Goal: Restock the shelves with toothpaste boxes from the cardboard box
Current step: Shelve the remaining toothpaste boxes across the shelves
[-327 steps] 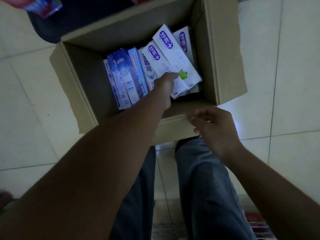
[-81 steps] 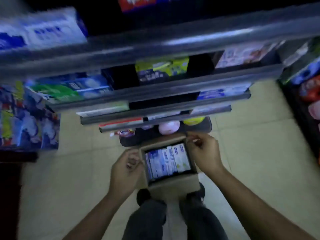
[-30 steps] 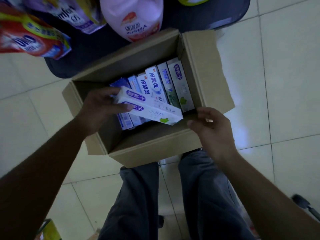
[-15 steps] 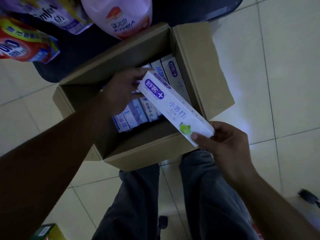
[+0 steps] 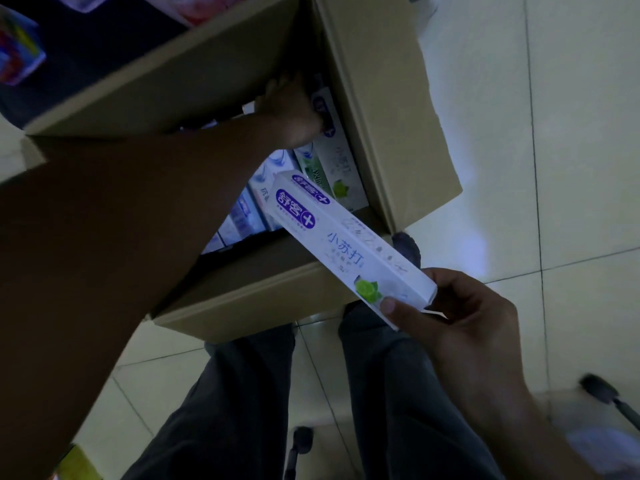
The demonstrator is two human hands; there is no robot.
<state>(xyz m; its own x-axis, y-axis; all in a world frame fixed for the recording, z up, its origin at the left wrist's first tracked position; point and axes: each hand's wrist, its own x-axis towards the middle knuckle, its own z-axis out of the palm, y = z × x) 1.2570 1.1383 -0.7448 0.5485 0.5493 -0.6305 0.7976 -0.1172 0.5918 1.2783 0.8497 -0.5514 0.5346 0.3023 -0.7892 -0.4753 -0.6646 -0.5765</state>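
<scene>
An open cardboard box [image 5: 388, 109] sits on the tiled floor in front of my legs, with several toothpaste boxes [image 5: 332, 168] standing inside it. My right hand [image 5: 460, 323] grips the lower end of a white toothpaste box [image 5: 349, 240] with a purple logo and a green lime picture, held slantwise over the carton's near edge. My left hand [image 5: 291, 112] reaches deep into the carton and its fingers curl on the top end of another white toothpaste box [image 5: 325, 112] by the right wall.
Colourful packets [image 5: 17, 53] and a dark base of the shelf unit [image 5: 86, 57] lie beyond the carton at the top left. My grey trouser legs [image 5: 398, 393] stand below. Pale floor tiles [image 5: 554, 168] stretch to the right.
The white box has passed fully to my right hand and come down towards me. My left hand let go of it and went back into the carton onto another box.
</scene>
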